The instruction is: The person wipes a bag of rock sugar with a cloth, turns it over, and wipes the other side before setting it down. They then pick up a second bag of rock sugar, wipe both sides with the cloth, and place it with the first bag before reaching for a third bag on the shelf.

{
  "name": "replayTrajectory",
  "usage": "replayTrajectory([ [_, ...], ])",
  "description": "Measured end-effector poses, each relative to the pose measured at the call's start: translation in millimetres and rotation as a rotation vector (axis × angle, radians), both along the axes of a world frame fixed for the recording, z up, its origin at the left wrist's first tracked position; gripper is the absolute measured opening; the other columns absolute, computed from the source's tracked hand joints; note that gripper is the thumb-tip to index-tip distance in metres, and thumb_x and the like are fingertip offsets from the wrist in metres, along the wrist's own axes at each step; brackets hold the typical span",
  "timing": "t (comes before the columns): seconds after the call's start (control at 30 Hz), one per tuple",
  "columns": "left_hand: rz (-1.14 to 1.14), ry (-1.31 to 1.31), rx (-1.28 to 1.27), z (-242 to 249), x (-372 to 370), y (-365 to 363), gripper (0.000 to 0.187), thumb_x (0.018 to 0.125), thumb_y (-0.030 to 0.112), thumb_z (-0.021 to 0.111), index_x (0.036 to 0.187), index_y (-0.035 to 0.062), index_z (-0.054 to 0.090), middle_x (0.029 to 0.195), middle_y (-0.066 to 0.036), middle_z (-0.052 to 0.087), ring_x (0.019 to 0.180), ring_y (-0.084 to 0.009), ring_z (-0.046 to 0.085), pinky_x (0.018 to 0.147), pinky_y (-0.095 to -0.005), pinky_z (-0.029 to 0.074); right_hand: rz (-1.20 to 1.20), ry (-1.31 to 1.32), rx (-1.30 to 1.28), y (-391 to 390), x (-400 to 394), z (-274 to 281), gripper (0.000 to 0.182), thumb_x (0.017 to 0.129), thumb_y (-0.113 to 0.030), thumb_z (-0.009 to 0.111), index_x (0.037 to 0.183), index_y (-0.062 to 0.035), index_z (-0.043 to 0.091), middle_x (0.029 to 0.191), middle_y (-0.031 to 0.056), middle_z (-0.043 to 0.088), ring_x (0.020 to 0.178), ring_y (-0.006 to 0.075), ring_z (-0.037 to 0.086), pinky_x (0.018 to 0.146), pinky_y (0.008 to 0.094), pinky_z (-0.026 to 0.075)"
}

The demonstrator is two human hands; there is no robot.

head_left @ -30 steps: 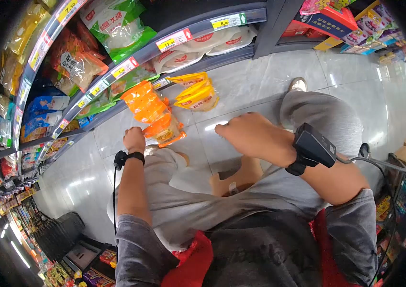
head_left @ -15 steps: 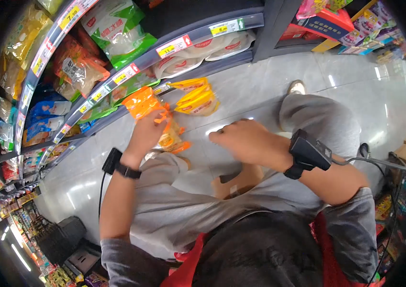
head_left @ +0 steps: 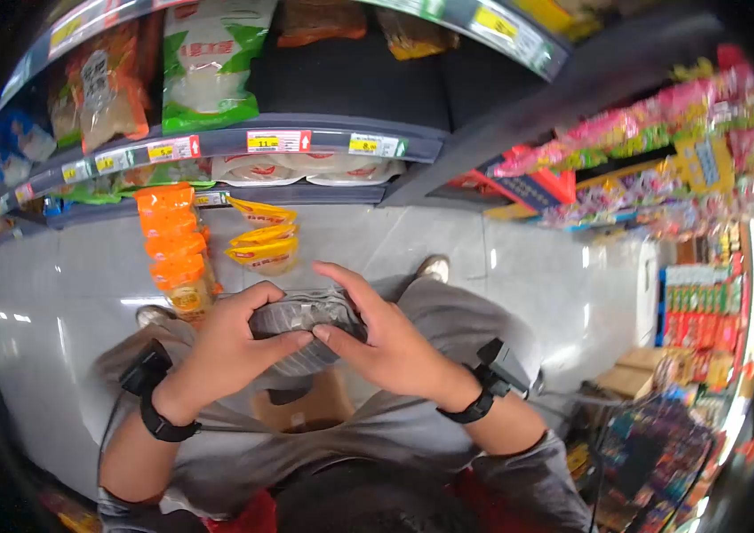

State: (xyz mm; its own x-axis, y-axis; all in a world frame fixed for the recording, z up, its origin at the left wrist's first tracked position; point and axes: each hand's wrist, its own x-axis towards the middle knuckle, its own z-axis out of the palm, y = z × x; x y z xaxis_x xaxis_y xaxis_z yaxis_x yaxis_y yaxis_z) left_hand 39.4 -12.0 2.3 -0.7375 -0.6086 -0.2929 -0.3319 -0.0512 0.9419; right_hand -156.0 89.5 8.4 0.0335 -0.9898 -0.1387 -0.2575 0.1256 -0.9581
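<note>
Between my two hands is a dark grey packet (head_left: 310,313) in shiny clear plastic, held above my lap; what it contains I cannot make out. My left hand (head_left: 226,342) grips its left side, thumb across the near face. On the opposite side, my right hand (head_left: 394,346) holds it with the thumb on the near face and the index finger stretched along the top. Beyond my left hand, several orange bags (head_left: 172,235) lie in an overlapping row on the floor. Yellow bags (head_left: 263,238) lie beside them, just past the packet.
An open cardboard box (head_left: 306,404) stands on the floor between my legs. Ahead runs a shelf (head_left: 332,133) with price tags and bagged goods, including a green and white bag (head_left: 215,67). Colourful snack packs (head_left: 643,124) fill a rack at right. Cartons (head_left: 630,373) sit farther right.
My left hand has left the orange bags and come back over my lap. Both hands now hold the grey packet, which was not visible before. The view has turned to the right.
</note>
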Motion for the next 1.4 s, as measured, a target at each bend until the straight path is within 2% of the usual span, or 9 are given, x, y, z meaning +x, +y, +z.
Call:
replayTrajectory([
  [0.17, -0.074, 0.004, -0.163, 14, 7, -5, 0.028, 0.082, 0.013, 0.074, 0.101, 0.0003, 0.058, 0.088, -0.010, 0.062, 0.080, -0.0191, 0.060, 0.071, -0.0331, 0.048, -0.077, -0.058, 0.232, -10, 1, 1, 0.055, 0.093, 0.003, 0.061, 0.144, -0.0050, 0.043, 0.111, 0.0029, 0.052, 0.099, 0.0084, 0.049, 0.086, 0.0234, 0.042],
  [0.27, -0.056, 0.045, -0.430, 7, 9, 1, 0.023, 0.080, 0.012, 0.069, 0.097, 0.0032, 0.057, 0.087, -0.014, 0.062, 0.079, -0.0320, 0.064, 0.067, -0.0402, 0.051, 0.062, -0.110, 0.141, -24, -9, 10, 0.050, 0.092, 0.003, 0.060, 0.139, -0.0050, 0.049, 0.113, 0.0020, 0.055, 0.104, 0.0079, 0.051, 0.088, 0.0235, 0.043],
  [0.3, -0.028, 0.057, -0.531, 3, 10, 3, 0.021, 0.078, 0.011, 0.067, 0.096, 0.0048, 0.056, 0.085, -0.015, 0.062, 0.079, -0.0366, 0.064, 0.065, -0.0428, 0.052, 0.057, -0.048, 0.049, -35, -17, 12, 0.049, 0.091, 0.002, 0.062, 0.138, -0.0045, 0.051, 0.113, 0.0022, 0.057, 0.103, 0.0103, 0.054, 0.088, 0.0259, 0.046],
  [0.43, -0.219, -0.010, -0.916, -5, 18, 2, 0.027, 0.073, 0.013, 0.069, 0.096, 0.0067, 0.057, 0.085, -0.010, 0.062, 0.078, -0.0285, 0.067, 0.065, -0.0394, 0.053, -0.189, 0.191, -0.109, -126, -82, -10, 0.041, 0.089, -0.003, 0.063, 0.130, -0.0021, 0.057, 0.117, 0.0093, 0.061, 0.109, 0.0198, 0.058, 0.094, 0.0314, 0.048],
  [0.5, -0.306, -0.041, -0.876, -2, 24, 7, 0.022, 0.075, 0.015, 0.065, 0.095, 0.0079, 0.058, 0.086, -0.008, 0.061, 0.084, -0.0277, 0.066, 0.071, -0.0401, 0.054, -0.349, 0.615, -0.277, -184, -124, -33, 0.048, 0.087, -0.010, 0.068, 0.131, -0.0003, 0.055, 0.127, 0.0183, 0.060, 0.114, 0.0263, 0.057, 0.099, 0.0381, 0.045],
  [0.57, -0.367, -0.061, -0.846, -1, 25, 14, 0.018, 0.078, 0.016, 0.062, 0.094, 0.0084, 0.058, 0.088, -0.008, 0.060, 0.087, -0.0269, 0.065, 0.074, -0.0404, 0.054, -0.509, 0.695, -0.394, -242, -172, -60, 0.050, 0.084, -0.012, 0.070, 0.130, 0.0013, 0.056, 0.127, 0.0236, 0.059, 0.120, 0.0347, 0.055, 0.103, 0.0414, 0.042],
  [0.73, -0.522, -0.070, -0.670, 3, 33, 17, 0.018, 0.080, 0.015, 0.060, 0.094, 0.0037, 0.061, 0.089, -0.010, 0.062, 0.091, -0.0266, 0.066, 0.077, -0.0377, 0.056, -0.408, 1.104, -0.665, -328, -233, -74, 0.041, 0.094, -0.023, 0.064, 0.130, -0.0031, 0.058, 0.133, 0.0244, 0.058, 0.127, 0.0333, 0.053, 0.107, 0.0399, 0.039],
  [0.97, -0.430, -0.147, -0.750, 10, 29, 2, 0.017, 0.077, 0.019, 0.061, 0.085, 0.0043, 0.064, 0.086, -0.012, 0.064, 0.100, -0.0333, 0.065, 0.076, -0.0416, 0.056, -0.399, 0.751, -0.565, -371, -290, -53, 0.047, 0.094, -0.024, 0.064, 0.134, -0.0026, 0.053, 0.137, 0.0214, 0.054, 0.129, 0.0316, 0.051, 0.108, 0.0397, 0.039],
  [1.4, -0.387, -0.138, -0.786, -14, 23, 7, 0.013, 0.078, 0.016, 0.062, 0.087, 0.0066, 0.064, 0.083, -0.008, 0.064, 0.080, -0.0231, 0.067, 0.068, -0.0370, 0.053, -0.419, 0.465, -0.578, -350, -295, -53, 0.058, 0.096, -0.026, 0.065, 0.144, -0.0017, 0.042, 0.145, 0.0159, 0.047, 0.132, 0.0285, 0.046, 0.109, 0.0393, 0.038],
])
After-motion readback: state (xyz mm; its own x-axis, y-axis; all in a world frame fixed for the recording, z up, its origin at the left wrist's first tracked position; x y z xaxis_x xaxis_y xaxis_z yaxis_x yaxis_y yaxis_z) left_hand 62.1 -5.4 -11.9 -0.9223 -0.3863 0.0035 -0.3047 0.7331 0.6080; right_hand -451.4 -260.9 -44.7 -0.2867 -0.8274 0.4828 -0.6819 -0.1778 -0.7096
